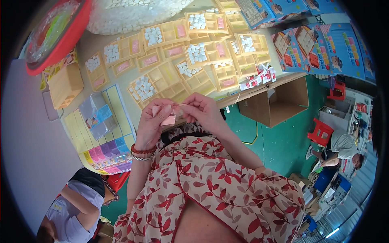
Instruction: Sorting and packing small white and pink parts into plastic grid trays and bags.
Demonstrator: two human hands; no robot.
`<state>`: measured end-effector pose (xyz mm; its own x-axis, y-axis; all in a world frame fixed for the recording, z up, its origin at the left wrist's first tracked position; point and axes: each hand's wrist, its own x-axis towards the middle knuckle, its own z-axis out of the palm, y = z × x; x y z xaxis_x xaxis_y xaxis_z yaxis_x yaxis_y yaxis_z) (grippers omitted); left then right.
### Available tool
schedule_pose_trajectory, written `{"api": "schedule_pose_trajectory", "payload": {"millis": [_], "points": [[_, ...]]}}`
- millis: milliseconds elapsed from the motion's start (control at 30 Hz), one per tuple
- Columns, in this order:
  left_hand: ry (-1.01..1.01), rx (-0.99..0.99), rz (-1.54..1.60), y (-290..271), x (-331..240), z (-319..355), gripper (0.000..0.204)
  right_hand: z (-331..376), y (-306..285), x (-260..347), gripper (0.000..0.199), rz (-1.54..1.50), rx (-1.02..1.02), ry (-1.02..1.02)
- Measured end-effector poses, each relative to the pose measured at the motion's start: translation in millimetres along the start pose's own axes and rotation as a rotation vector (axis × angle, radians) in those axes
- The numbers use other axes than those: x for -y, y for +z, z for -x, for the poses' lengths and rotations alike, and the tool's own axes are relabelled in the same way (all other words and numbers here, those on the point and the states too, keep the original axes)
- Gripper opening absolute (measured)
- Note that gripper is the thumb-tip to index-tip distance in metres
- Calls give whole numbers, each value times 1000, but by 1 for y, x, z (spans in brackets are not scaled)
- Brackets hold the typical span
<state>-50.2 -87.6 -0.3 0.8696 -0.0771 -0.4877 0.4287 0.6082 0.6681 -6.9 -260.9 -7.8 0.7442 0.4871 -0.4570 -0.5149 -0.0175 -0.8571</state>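
In front of my body, my left hand (153, 121) is closed on a small pink packet (168, 120), gripped between thumb and fingers. From the other side my right hand (202, 112) pinches the packet's upper edge; its fingertips partly cover that spot. Just beyond both hands lies a pale yellow compartment tray (156, 96), with white cubes (143, 88) in one section. Behind it, several similar trays sit side by side and partly stacked. Many of them hold white cubes and a pink packet (175, 51) in separate compartments.
A big clear bag of white cubes (129, 18) and a red basin (81, 30) stand at the far left. Nearer are a clear plastic box (97, 115) and a printed sheet (75, 127). Blue printed boxes (340, 48) fill the far right, above a cardboard box (279, 103). Two other people sit nearby.
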Motion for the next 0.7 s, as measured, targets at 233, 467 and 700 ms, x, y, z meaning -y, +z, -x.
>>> {"api": "schedule_pose_trajectory", "payload": {"millis": [233,467,700], "points": [[80,-158,107,-30,-7,6,15,-11,-69,10,15,756,-294,-201],[53,-2,407,-34,-3,9,15,-16,-54,3,18,1303,-448,-445],[11,28,414,-20,0,10,15,-4,16,0,15,279,-36,-153]]}}
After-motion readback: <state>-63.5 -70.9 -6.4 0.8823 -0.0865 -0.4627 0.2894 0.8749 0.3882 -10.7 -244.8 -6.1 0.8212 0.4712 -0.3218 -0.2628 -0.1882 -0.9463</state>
